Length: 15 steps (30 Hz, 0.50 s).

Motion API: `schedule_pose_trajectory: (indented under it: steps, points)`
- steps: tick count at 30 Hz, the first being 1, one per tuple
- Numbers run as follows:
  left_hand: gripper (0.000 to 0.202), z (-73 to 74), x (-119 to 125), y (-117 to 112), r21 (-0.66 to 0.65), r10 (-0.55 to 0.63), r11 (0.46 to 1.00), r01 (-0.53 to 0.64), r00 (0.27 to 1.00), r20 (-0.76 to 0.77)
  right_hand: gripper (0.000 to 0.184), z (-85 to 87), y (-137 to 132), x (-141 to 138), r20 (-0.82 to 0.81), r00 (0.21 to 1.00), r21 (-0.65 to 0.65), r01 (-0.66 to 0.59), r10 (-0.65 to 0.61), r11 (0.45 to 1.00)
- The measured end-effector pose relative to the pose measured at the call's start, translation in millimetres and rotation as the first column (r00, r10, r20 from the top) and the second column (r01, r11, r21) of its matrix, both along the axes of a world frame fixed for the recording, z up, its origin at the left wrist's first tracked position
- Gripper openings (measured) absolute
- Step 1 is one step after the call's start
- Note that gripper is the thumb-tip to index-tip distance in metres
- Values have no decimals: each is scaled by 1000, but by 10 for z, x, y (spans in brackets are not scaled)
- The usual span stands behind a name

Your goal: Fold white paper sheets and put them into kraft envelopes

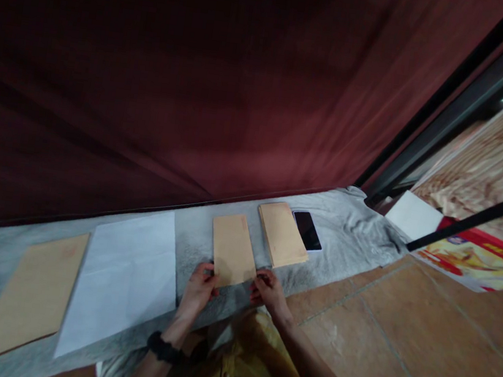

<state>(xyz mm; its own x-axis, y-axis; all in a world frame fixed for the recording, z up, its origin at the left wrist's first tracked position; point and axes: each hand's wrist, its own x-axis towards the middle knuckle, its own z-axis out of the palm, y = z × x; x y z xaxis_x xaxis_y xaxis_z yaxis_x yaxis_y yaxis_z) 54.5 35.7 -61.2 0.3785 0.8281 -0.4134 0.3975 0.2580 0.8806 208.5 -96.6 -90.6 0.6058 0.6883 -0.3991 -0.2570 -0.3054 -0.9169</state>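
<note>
A small brown envelope (232, 248) lies on a grey cloth (348, 226) spread on the floor. My left hand (198, 290) pinches its near left corner and my right hand (267, 288) pinches its near right corner, fingers closed on the edge. A stack of similar brown envelopes (281, 232) lies just to the right. A white sheet of paper (123, 277) lies to the left, and beyond it a large brown envelope (30, 298).
A dark phone (307, 230) rests on the cloth beside the envelope stack. A dark red curtain (177, 80) hangs behind the cloth. Brown floor tiles (398, 338) spread to the right, with a white sheet (413, 216) and a colourful printed board (479, 255) further back.
</note>
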Motion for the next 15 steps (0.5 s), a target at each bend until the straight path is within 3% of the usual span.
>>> schedule_pose_trajectory:
  steps: [2,4,6,8,10,12,15]
  points:
    - [31,24,9,-15,2,4,1000,-4,1000,-12,30,25,-124,-8,328,943,33,-68,54,997]
    - [27,46,16,-31,4,5,1000,-5,1000,-21,32,71,-212,-33,660,743,37,-185,115,982]
    - [24,59,20,-46,10,-1,1000,1,999,-33,37,103,-242,-71,849,495,-35,-295,184,955]
    - [22,60,23,-58,19,-3,1000,4,998,-55,43,95,-227,-106,923,293,-139,-352,250,926]
    - [21,47,24,-65,33,-15,999,17,997,-78,48,46,-202,-127,943,151,-226,-368,298,902]
    - [22,24,19,-70,68,-38,997,46,993,-115,49,-20,-193,-129,942,66,-282,-369,328,885]
    - [26,-14,-2,-89,176,-68,979,106,976,-209,50,-90,-207,-113,938,22,-316,-362,346,877]
